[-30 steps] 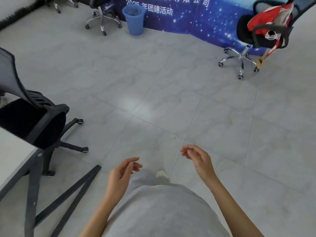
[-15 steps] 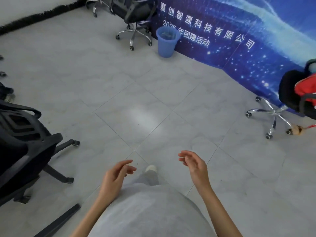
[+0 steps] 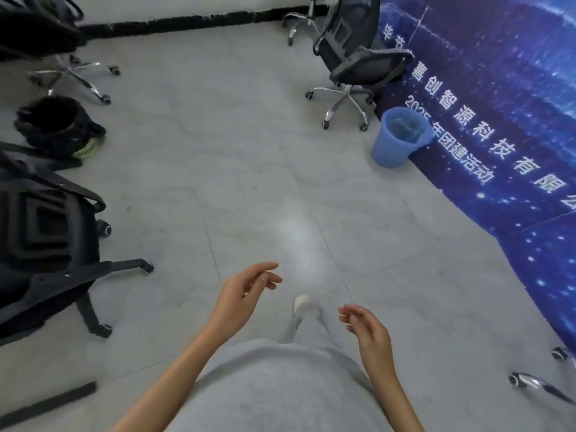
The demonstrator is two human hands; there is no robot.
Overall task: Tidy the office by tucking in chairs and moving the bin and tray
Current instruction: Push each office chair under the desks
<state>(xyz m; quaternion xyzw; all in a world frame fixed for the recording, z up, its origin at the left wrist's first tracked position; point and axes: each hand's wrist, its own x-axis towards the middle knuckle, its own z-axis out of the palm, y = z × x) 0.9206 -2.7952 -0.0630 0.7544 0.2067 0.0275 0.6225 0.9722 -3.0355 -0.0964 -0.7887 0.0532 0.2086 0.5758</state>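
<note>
1. The blue bin point(image 3: 400, 139) stands on the floor against the blue banner point(image 3: 498, 126), just beside a mesh chair point(image 3: 358, 63).
2. We judge it light, thin plastic with a loose liner; we should hold the stiff rim.
3. Our left hand point(image 3: 241, 296) and right hand point(image 3: 367, 330) hang well short of the bin, fingers loosely spread, holding nothing.

Pale grey floor point(image 3: 249, 169) tiles run wall to wall, a bright glare patch in the middle. A blue starry banner point(image 3: 498, 120) with white Chinese lettering leans along the right side, its foot resting on the tiles. A black skirting strip point(image 3: 193, 21) lines the far white wall.
</note>
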